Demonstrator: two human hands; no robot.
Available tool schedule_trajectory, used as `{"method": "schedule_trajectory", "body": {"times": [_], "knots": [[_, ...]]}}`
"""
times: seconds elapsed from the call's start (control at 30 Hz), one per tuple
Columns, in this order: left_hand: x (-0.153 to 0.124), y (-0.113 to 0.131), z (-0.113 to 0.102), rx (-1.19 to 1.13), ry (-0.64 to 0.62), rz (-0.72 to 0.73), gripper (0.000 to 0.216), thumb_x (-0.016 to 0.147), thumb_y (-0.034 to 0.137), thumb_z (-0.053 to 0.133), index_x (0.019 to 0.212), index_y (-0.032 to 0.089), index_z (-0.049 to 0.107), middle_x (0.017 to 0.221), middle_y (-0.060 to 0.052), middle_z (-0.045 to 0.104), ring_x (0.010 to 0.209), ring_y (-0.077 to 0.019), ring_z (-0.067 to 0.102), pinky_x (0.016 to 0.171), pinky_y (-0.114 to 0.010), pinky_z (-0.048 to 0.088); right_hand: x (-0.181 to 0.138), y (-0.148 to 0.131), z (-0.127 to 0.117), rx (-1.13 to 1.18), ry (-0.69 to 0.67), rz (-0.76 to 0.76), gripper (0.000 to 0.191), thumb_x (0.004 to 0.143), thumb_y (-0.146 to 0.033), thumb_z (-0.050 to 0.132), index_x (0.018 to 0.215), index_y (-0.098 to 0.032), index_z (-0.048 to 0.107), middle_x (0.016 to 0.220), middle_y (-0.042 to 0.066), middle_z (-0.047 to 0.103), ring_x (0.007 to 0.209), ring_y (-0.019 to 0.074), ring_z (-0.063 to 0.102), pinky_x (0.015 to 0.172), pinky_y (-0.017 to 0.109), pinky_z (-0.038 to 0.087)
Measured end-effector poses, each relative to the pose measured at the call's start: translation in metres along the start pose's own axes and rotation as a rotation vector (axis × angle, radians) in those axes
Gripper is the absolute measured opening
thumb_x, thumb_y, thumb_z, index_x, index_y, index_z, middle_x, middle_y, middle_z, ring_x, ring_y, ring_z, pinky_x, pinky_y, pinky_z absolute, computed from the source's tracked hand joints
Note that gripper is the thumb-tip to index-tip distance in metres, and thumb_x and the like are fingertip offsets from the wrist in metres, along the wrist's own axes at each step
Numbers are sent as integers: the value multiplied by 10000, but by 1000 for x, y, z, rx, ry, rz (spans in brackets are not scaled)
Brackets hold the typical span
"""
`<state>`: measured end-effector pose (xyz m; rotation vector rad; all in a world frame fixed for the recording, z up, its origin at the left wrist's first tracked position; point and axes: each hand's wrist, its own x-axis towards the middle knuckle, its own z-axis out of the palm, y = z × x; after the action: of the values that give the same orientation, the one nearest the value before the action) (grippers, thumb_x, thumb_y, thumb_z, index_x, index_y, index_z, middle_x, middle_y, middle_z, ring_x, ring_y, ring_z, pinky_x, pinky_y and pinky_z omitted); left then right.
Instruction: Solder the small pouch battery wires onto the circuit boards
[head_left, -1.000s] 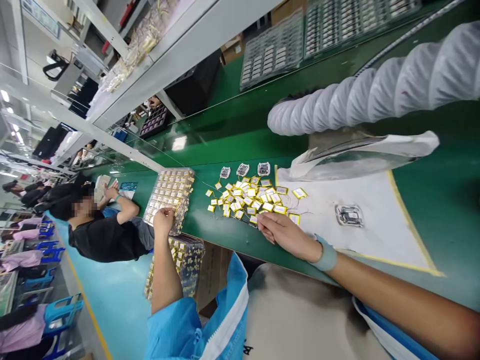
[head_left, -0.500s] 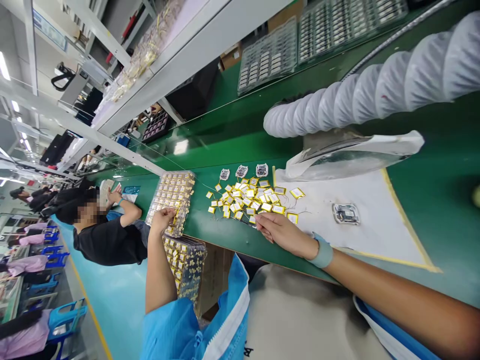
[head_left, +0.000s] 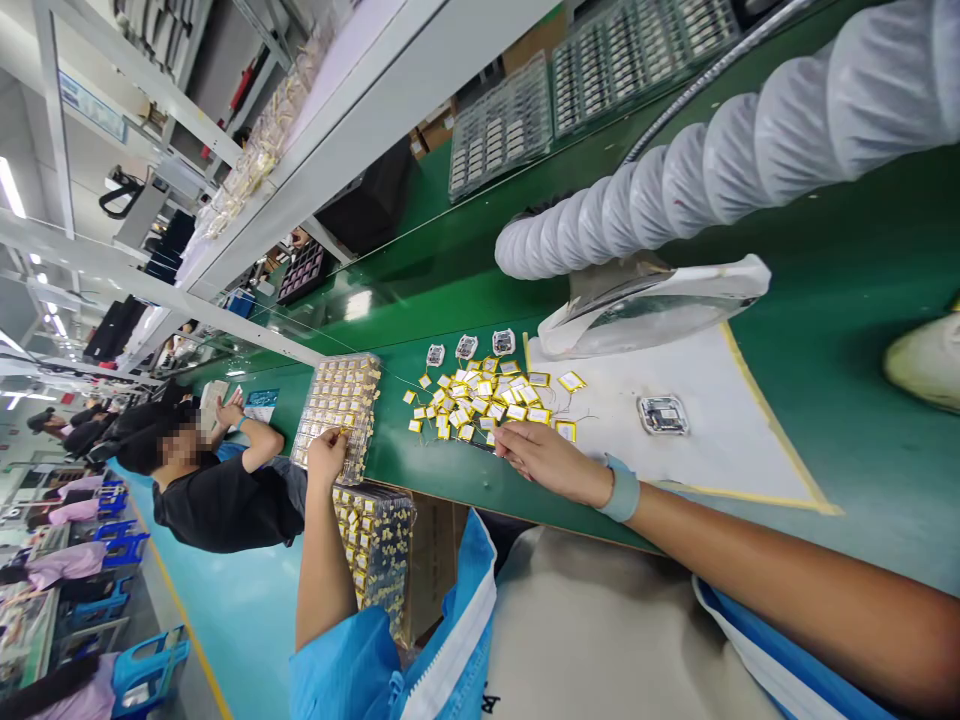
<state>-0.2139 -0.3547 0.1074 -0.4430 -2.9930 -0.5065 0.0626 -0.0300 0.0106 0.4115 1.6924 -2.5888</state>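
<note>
My left hand (head_left: 327,455) rests at the near edge of a clear tray (head_left: 337,412) filled with small yellow-edged battery cells, its fingers curled and pinched on one cell. My right hand (head_left: 541,458), with a pale blue wristband, lies on the green bench at the near side of a loose pile of yellow-edged cells (head_left: 480,398). Its fingers are closed and touch the cells at the pile's edge; what they hold is hidden. Three small circuit modules (head_left: 466,348) sit in a row behind the pile.
A white mat (head_left: 720,440) with one module (head_left: 662,414) lies to the right, under a ribbed white hose (head_left: 720,170) and its hood. More filled trays (head_left: 375,550) stack below the bench edge. A person in black (head_left: 217,490) sits further left. Trays (head_left: 502,125) line the far side.
The view has shifted, so everything sits a little further left in the picture. My left hand has slid slightly along the tray's near edge; my right hand stays at the pile.
</note>
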Motion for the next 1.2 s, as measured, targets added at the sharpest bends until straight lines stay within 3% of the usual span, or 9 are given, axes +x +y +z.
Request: {"method": "schedule_trajectory", "body": {"times": [0.13,0.2,0.43,0.6,0.7,0.87,1.0,1.1,1.2], "knots": [[-13,21,6,-16,225,159,394,1022,459,576,1130,140,780,972,-156,826,882,-285,796,824,-401,610,2,0,2,61,-32,-5,649,880,-890,615,827,-243,595,565,-92,368,498,116,337,495,277,308],[-23,40,16,-57,276,297,397,1049,474,582,1187,148,762,1074,-167,832,960,-271,803,898,-411,626,3,-2,3,86,-43,-13,622,902,-862,619,859,-241,596,576,-102,346,497,111,317,491,272,310],[-60,134,73,-264,88,832,225,1062,365,701,1203,208,779,1162,-136,838,1095,-235,813,1015,-387,660,3,-14,-1,121,-28,-45,593,990,-794,592,764,-252,507,556,-104,322,486,104,323,488,261,352],[-78,182,96,-269,29,1207,316,1075,171,658,1379,225,725,1260,-125,824,1166,-216,809,1065,-362,660,5,-21,-8,144,-60,-56,642,1035,-807,508,802,-218,613,531,-96,374,478,109,387,502,262,403],[-74,189,102,-275,-2,1255,351,1072,143,652,1403,236,724,1282,-125,819,1185,-219,805,1077,-359,652,7,-20,-8,155,-38,-57,557,1036,-729,585,802,-224,601,520,-104,376,459,100,356,470,249,362],[-45,177,103,-269,16,1211,293,1086,205,644,1348,242,771,1263,-136,823,1170,-237,810,1067,-371,654,5,-17,-3,141,25,-63,504,1060,-645,589,752,-248,549,498,-95,369,429,105,354,429,249,302],[-27,165,92,-248,51,1180,280,1080,225,658,1320,254,799,1249,-124,832,1183,-246,809,1059,-382,660,2,-20,-3,116,65,-82,594,1063,-730,548,709,-256,491,497,-85,373,431,107,380,447,256,333],[-29,163,87,-217,-28,1208,320,1068,212,672,1355,273,798,1305,-110,827,1246,-254,798,1113,-399,650,1,-21,-3,91,35,-66,681,1045,-838,472,692,-256,463,500,-83,370,437,108,386,455,262,360],[-37,167,88,-184,-79,1318,440,1056,155,673,1472,278,739,1371,-118,805,1322,-262,768,1172,-412,623,1,-21,-5,46,16,-51,713,1027,-880,451,729,-240,547,510,-80,403,452,112,405,464,267,359]]}}
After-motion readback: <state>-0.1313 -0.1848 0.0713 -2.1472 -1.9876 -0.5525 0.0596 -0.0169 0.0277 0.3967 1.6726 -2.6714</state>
